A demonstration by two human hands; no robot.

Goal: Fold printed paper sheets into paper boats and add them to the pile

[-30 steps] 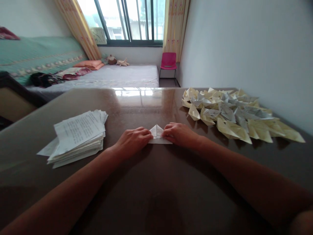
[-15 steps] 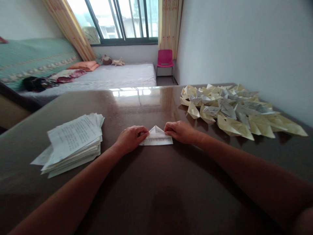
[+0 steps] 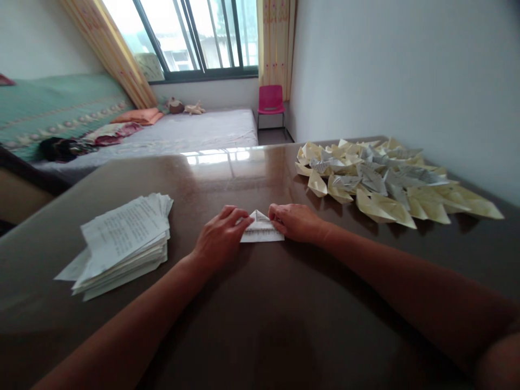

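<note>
A sheet of printed paper (image 3: 262, 235), folded to a point at the top with a flat strip along the bottom, lies on the brown table in front of me. My left hand (image 3: 222, 230) pinches its left sloping edge between thumb and fingers. On the opposite slope, my right hand (image 3: 294, 221) grips the paper with curled fingers. The fingertips partly cover both sides of the fold.
To the left lies a stack of printed sheets (image 3: 125, 233). Many folded paper boats (image 3: 382, 206), cream and printed white, crowd the table's (image 3: 227, 336) right side near the wall. Beyond are a bed (image 3: 211, 127) and a pink chair (image 3: 270, 100).
My left hand has shifted inward over the paper's left side, covering more of its lower left corner. My right hand has moved slightly inward too. The camera view has tilted a little.
</note>
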